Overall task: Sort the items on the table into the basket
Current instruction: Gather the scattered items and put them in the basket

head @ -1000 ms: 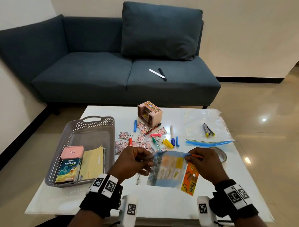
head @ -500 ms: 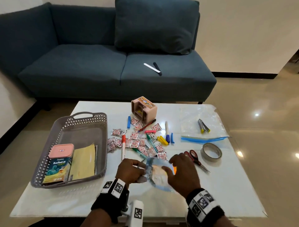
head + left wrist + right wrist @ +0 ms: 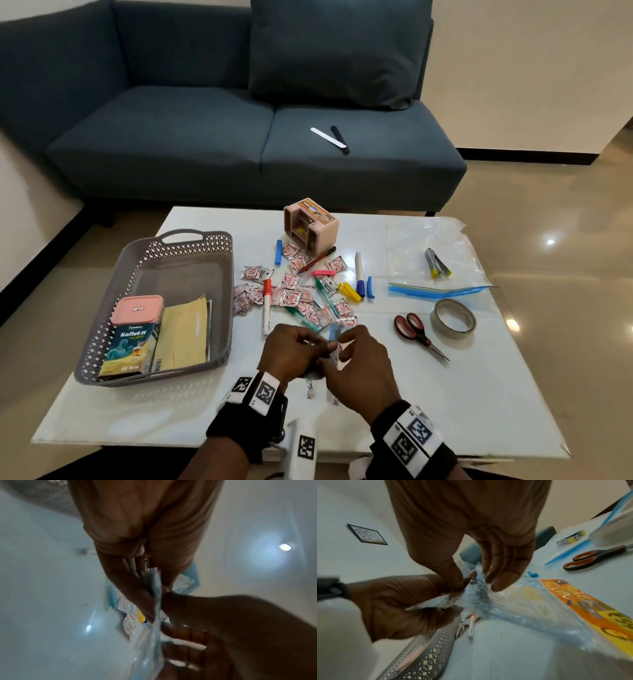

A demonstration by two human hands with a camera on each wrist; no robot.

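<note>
Both hands meet over the table's front middle, bunching a clear plastic packet (image 3: 337, 353) with an orange label (image 3: 583, 609). My left hand (image 3: 294, 353) grips its crumpled end in curled fingers (image 3: 399, 605). My right hand (image 3: 356, 363) pinches the packet's top edge between thumb and fingers (image 3: 498, 580). In the left wrist view the packet (image 3: 155, 615) hangs edge-on between the two hands. The grey lattice basket (image 3: 221, 260) stands at the left and holds a pink-lidded tin (image 3: 137, 310), a Koflet-H box (image 3: 132, 349) and a yellow envelope (image 3: 185, 335).
Beyond the hands lie several red-and-white sachets (image 3: 291, 298), markers (image 3: 267, 305), coloured clips (image 3: 349, 291) and a pink organiser (image 3: 310, 224). Scissors (image 3: 416, 334), a tape roll (image 3: 454, 318) and a zip bag (image 3: 431, 253) sit at the right. A sofa stands behind the table.
The packet was held spread flat between my hands; now the hands have come down and together, and it is bunched up between them.
</note>
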